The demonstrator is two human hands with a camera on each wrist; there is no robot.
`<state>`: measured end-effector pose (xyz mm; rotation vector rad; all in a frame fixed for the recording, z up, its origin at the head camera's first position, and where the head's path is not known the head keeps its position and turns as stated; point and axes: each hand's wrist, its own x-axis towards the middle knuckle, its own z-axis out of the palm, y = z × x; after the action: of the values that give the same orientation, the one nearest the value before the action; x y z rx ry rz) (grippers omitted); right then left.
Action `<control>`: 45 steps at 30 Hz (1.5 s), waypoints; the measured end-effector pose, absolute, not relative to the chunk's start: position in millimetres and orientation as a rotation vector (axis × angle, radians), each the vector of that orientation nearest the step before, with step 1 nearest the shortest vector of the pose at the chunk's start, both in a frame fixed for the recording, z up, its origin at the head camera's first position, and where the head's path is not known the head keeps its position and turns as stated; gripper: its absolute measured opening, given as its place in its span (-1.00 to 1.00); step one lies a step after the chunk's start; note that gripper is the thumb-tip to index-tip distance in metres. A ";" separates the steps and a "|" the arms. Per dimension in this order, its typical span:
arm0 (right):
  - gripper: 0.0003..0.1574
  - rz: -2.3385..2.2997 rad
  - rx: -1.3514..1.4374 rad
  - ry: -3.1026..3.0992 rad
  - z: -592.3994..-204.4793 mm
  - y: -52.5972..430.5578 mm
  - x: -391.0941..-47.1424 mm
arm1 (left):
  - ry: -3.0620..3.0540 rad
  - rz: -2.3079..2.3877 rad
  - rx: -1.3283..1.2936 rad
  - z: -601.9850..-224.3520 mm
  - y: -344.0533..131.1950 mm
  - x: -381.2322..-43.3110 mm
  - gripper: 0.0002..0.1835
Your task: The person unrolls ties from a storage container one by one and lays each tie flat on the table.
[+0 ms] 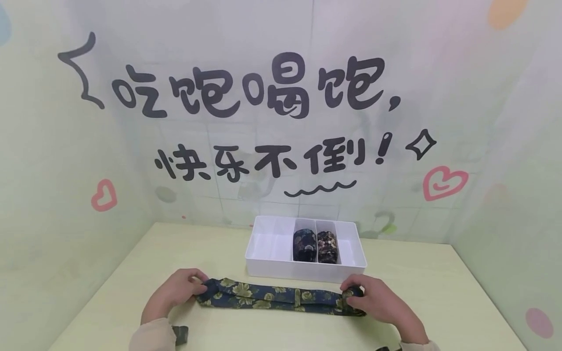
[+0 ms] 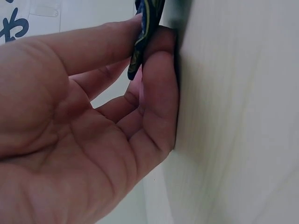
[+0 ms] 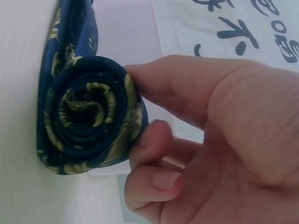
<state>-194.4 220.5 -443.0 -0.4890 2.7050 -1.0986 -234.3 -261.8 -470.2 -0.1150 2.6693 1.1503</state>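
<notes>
A navy necktie with olive-gold flowers [image 1: 263, 296] lies stretched sideways across the table, its seamed back side up. Its right part is wound into a coil [image 3: 86, 114], whose spiral end faces the right wrist camera. My right hand [image 1: 379, 297] holds this coil, thumb and fingers against its outer side. At the tie's left end, my left hand [image 1: 177, 290] pinches the flat tip between thumb and fingers. In the left wrist view the tie's edge [image 2: 145, 37] shows between them, and the backs of the left fingers [image 2: 161, 98] lie along the tabletop.
Behind the tie stands a white divided box [image 1: 270, 265]. Two rolled flowered ties, a dark blue one [image 1: 305, 245] and a brownish one [image 1: 327, 246], sit in its middle compartments. The pale wooden table [image 1: 219, 331] meets a printed curtain [image 1: 281, 195] at the back.
</notes>
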 end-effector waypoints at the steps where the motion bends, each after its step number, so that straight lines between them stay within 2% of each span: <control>1: -0.79 -1.095 -0.496 2.710 -443.1 221.7 -194.0 | 2.670 1.145 -0.118 -470.2 -261.7 -233.6 -0.81; 17: -0.83 -1.040 -0.327 2.717 -435.0 226.8 -197.5 | 2.673 1.136 -0.116 -472.0 -262.4 -235.2 -0.81; 27: -0.78 -1.048 -0.387 2.694 -432.4 235.1 -196.0 | 2.686 1.124 -0.104 -470.2 -260.8 -234.6 -0.81; 32: -0.82 -1.089 -0.411 2.706 -433.1 236.8 -195.3 | 2.675 1.146 -0.116 -469.7 -261.0 -233.3 -0.82; 38: -0.77 -1.084 -0.356 2.722 -432.0 238.4 -194.8 | 2.643 1.168 -0.142 -468.2 -259.7 -232.4 -0.81; 45: -0.82 -1.004 -0.323 2.768 -432.1 241.9 -196.4 | 2.642 1.171 -0.141 -469.3 -259.8 -232.8 -0.81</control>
<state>-196.4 241.9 -432.1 -0.3228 2.7679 -1.0037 -232.8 -259.8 -469.3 -0.1408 2.6418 1.1710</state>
